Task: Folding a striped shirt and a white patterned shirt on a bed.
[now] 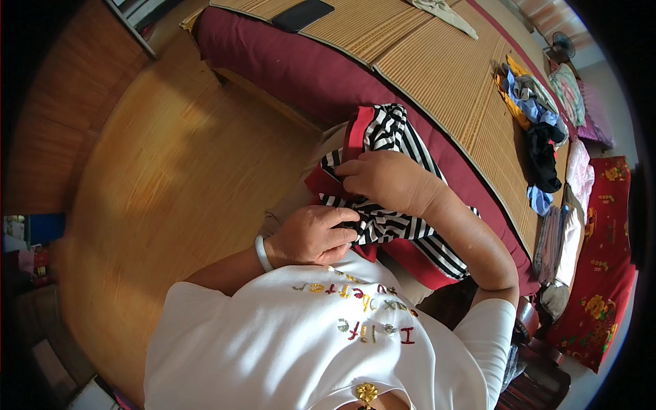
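Note:
A black-and-white striped garment with red trim (417,154) lies bunched over my lap, against the side of the bed. My left hand (320,236), with a white bangle at the wrist, pinches the striped cloth near my shirt. A little farther from my body, my right hand (387,179) grips the cloth beside a red band, its fingers curled over the fabric. Part of the garment is hidden under my hands and right forearm.
A bed with a woven mat (435,66) and maroon side (287,66) runs along the far side. On it are a black flat object (303,15), a loose clothes pile (538,118) and folded clothes (549,246). A dark wooden chair (538,384) stands at lower right.

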Tool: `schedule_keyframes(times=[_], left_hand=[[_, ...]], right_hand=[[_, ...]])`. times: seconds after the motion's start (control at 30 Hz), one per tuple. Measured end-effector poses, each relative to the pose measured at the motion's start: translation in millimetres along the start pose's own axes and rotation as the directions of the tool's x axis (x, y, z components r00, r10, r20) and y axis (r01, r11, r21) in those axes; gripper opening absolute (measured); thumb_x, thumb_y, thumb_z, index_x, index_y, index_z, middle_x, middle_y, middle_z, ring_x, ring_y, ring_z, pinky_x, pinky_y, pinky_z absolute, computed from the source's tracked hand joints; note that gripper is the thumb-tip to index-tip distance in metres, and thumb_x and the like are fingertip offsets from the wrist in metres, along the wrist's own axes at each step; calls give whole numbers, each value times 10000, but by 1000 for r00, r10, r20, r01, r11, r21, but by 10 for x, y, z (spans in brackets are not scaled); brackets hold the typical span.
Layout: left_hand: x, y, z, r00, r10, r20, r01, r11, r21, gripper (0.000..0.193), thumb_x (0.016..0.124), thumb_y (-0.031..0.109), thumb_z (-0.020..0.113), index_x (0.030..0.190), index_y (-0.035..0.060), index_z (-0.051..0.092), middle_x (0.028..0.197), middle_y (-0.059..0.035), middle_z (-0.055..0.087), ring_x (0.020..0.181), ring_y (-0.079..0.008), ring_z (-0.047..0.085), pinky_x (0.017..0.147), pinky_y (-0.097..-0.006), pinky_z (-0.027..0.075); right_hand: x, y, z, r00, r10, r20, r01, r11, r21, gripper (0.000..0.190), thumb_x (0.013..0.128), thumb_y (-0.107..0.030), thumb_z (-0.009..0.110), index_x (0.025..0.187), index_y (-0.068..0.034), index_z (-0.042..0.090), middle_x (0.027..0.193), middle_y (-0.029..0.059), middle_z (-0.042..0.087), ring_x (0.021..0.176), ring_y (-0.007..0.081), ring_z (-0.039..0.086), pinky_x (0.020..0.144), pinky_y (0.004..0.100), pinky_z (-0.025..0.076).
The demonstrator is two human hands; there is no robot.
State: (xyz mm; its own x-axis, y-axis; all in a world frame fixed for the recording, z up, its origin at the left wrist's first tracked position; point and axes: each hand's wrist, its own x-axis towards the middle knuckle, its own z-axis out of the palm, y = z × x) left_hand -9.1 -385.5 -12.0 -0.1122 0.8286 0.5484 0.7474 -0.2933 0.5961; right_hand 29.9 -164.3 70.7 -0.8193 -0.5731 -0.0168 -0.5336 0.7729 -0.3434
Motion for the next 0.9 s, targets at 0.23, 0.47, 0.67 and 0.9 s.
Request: schedule_keyframes(times=[0.23,0.47,0.67,0.9], left_hand=[[66,46,-100,1000,-3,-21,3,1000,9,128,724,74,731,840,72,677,1054,-115,626,742,-257,641,620,-369,531],[250,72,-348,959,-54,-276,56,998,-1,70,769,18,683,830,20,649,991,-130,641,713,-244,627,615,-340,516],[265,53,-462,978,-50,-203,76,990,119,146,741,-11,695,855,13,606,856,-135,651,724,-284,641,653,-351,505],[279,54,-436,968,-115,-222,136,987,80,153,753,-17,691,876,0,601,864,-150,645,722,-296,633,663,-355,504]], right_hand=[[-241,7,-75,877,103,-469,-126,992,-16,167,785,-52,643,948,-32,616,957,134,609,875,319,635,744,405,531],[-626,-33,-208,104,344,-933,-138,934,329,141,890,85,642,979,-11,587,907,36,581,829,119,566,734,233,469],[-774,3,104,12,617,-787,-143,780,609,146,928,26,638,1069,-8,618,925,20,563,820,105,535,750,214,449],[-923,-49,163,37,537,-843,-171,834,524,45,940,26,611,932,-16,598,957,53,587,844,136,565,782,255,466]])
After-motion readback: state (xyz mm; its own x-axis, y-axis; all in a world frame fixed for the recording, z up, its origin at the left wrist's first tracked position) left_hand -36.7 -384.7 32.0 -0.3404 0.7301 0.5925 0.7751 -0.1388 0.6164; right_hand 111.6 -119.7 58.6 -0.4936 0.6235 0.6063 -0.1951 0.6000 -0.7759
